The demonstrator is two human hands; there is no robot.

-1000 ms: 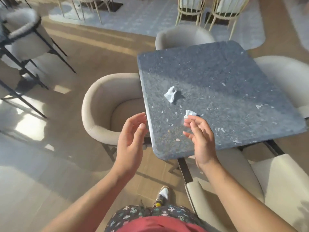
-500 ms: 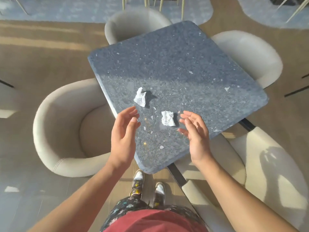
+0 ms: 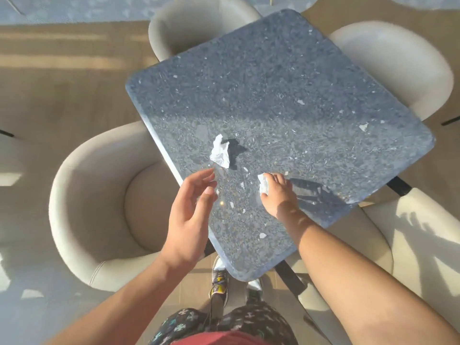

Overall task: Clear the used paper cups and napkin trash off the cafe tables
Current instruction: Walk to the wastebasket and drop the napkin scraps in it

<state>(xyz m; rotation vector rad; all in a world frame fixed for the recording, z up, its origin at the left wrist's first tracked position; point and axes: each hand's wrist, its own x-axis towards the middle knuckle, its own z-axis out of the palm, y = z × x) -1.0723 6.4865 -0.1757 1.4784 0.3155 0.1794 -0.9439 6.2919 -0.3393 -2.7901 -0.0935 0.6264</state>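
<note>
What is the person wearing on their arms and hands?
Nothing: the left hand and right hand have no gloves, rings or watch that I can see, and no sleeves show. Lower down are a red top and dark trousers patterned with pale crosses.

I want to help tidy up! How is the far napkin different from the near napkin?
The far napkin lies free on the table; the near napkin is gripped by the right hand. The far napkin shows whole and looks bigger; the near napkin is half hidden. Both are white and crumpled.
</note>
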